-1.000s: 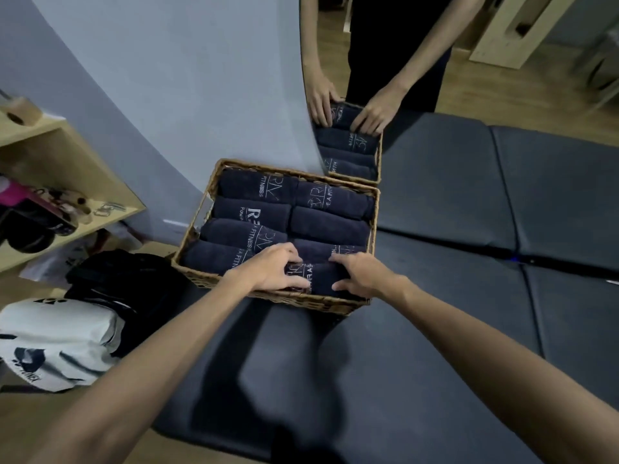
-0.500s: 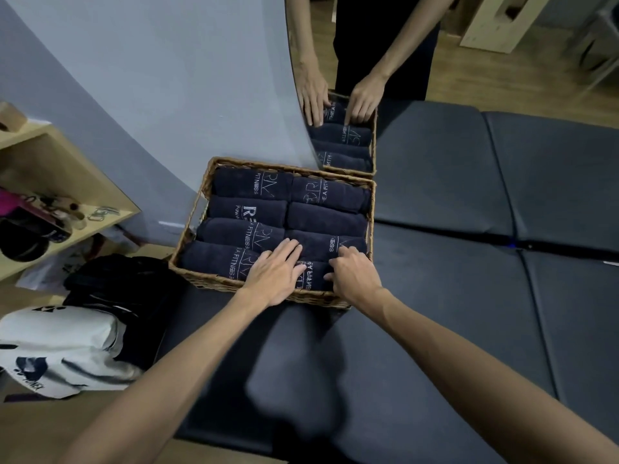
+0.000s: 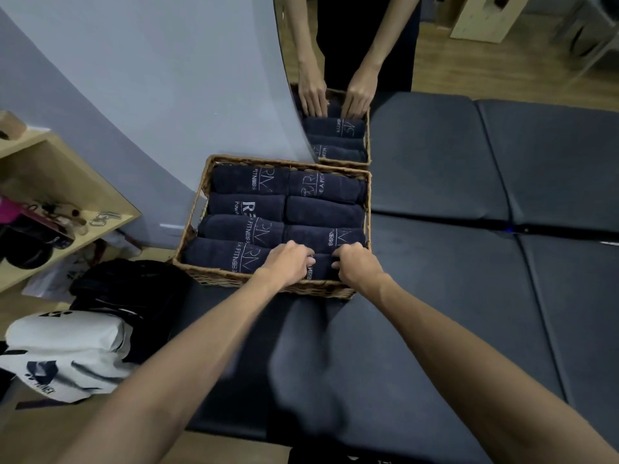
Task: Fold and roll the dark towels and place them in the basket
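- Both hands reach into the near right corner of the basket [image 3: 192,226]: the left hand [image 3: 288,262] lies knuckles up with fingers curled down onto the nearest right-hand rolled towel [image 3: 320,267], and the right hand [image 3: 358,264] has its fingers hooked over the same roll from the other side; the two grip it between them.
- Far left, a wooden shelf [image 3: 67,172] holds small clutter, too blurred to name.
- Below the shelf on the floor lie a white bag [image 3: 67,343] with dark print and a black bundle [image 3: 127,286] just beside the basket's near left corner.
- The wicker basket sits on a dark padded mat [image 3: 435,296], its far side against a grey wall [image 3: 150,78] and the edge of a mirror [image 3: 469,61].
- Inside, eight dark rolled towels lie in two columns of four, packed touching; several show pale lettering. The left column [image 3: 241,209] is fully in view; in the right column [image 3: 325,212] the nearest roll is partly hidden under the hands.
- The mirror shows the far end of the basket, two hands and the person's dark clothing.
- To the right the mat carries on in padded panels, split by seams.
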